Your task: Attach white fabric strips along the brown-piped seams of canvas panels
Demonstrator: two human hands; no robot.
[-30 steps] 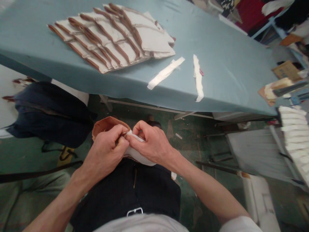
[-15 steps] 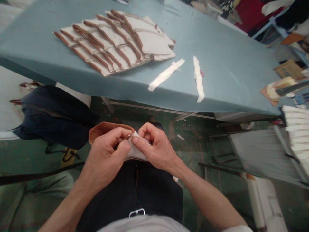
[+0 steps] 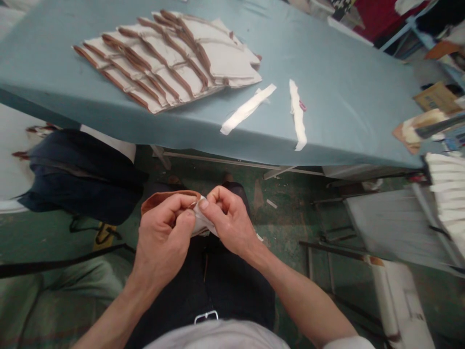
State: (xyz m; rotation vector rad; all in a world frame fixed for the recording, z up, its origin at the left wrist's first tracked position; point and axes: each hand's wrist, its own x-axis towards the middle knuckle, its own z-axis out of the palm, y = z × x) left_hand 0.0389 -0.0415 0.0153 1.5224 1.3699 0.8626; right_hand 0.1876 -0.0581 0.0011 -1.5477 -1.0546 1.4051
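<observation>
In front of my waist I hold a white fabric piece with a brown border [image 3: 170, 196], which looks like the stacked pieces on the table. My left hand [image 3: 167, 225] is closed, thumb and fingers pinching the piece near its brown edge. Right beside it, my right hand [image 3: 228, 218] pinches the white cloth between thumb and bent forefinger. The fingertips of both hands nearly meet at the seam, and a thin dark line shows between them. Much of the piece is hidden behind my hands.
A blue-covered table [image 3: 337, 97] stands ahead, bearing an overlapping stack of white pieces with brown edges [image 3: 170, 58] and two white strips [image 3: 249, 109] [image 3: 298, 116]. Dark blue cloth [image 3: 80, 169] hangs at left. White folded material [image 3: 446, 194] lies at right.
The right hand has drawn slightly closer to the left, and the fabric piece has tilted so less of its white side shows. Both hands keep their pinch.
</observation>
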